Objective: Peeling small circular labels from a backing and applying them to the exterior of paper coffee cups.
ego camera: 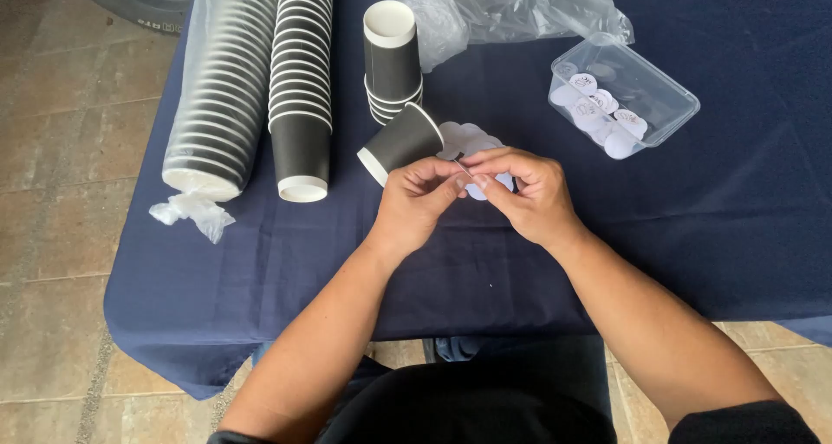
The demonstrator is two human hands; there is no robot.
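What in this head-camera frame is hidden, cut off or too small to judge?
- Round sticker, head view: seen edge-on between the fingers of the left hand and right hand; its face is hidden.
- Loose stickers on the cloth: partly covered by both hands and the tipped cup.
- Wrapped cup stacks: cut off by the top edge.
- Stickers in the clear tub: print too small.

Two hands showing, left hand, right hand. Two long cup stacks lying down; one short stack standing; one loose cup; one clear container.
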